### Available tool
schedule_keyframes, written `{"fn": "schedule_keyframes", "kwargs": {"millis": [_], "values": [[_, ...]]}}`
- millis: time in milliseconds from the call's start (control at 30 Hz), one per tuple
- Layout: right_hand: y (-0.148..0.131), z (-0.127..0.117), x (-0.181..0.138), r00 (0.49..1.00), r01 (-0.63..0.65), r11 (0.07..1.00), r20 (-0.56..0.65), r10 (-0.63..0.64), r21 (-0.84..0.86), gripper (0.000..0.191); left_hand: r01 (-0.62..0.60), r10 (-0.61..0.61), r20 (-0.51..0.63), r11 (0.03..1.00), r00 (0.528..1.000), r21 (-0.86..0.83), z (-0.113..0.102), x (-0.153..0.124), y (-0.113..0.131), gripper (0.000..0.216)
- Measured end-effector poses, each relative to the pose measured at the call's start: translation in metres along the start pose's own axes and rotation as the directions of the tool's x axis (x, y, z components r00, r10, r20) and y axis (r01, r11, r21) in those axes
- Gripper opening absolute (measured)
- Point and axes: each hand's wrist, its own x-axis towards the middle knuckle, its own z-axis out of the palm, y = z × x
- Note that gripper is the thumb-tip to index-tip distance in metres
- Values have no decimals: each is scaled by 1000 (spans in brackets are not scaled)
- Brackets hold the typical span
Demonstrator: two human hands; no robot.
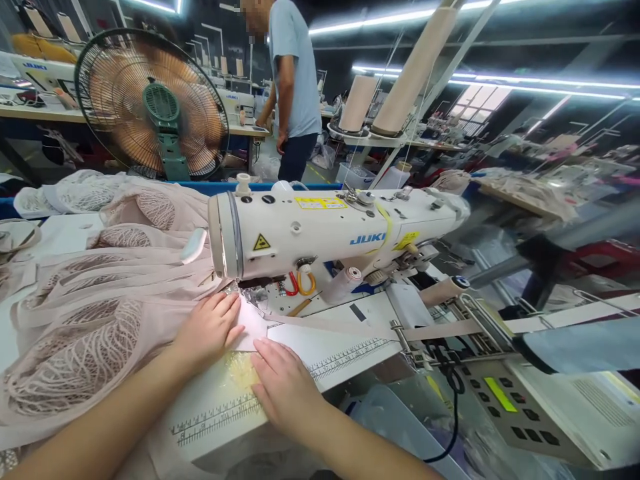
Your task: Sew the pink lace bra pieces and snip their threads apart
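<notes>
While the pale pink cloth [250, 320] is lying flat on the white sewing table [345, 347], it is pressed down by both hands just in front of the needle area of the sewing machine [320, 230]. The left hand [210, 330] is laid open, palm down, on the edge of the cloth, with the fingers stretched toward the machine; nothing is gripped in it. The right hand [285, 387] is also spread flat, resting on the table beside the cloth, over the printed ruler [220, 417], its fingertips touching the cloth's near edge. A heap of pink lace garments [85, 313] is piled to the left, joined to the piece under the hands. A flat tape [500, 327] is fed in from the right through a metal guide. A control panel [510, 407] is seen at the lower right. Behind the machine a fan [153, 103] is standing, and a person in a light blue shirt [295, 67] is seen farther back.
</notes>
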Motion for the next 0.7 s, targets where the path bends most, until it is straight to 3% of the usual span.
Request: {"fn": "schedule_keyframes", "kwargs": {"millis": [300, 433, 567, 700], "values": [[-6, 5, 8, 996, -49, 999, 72, 49, -9, 43, -34, 35, -23, 998, 999, 49, -7, 12, -6, 43], [-15, 5, 22, 986, -113, 994, 128, 111, 9, 46, -87, 88, -17, 995, 996, 43, -13, 4, 5, 33], [-24, 3, 36, 981, -134, 990, 150, 126, 43, 56, -67, 69, 84, 997, 994, -26, -19, -18, 23, 43], [-30, 3, 45, 973, -162, 986, 174, 151, 50, 53, -34, 48, 186, 997, 981, -75, -27, -26, 22, 50]]}}
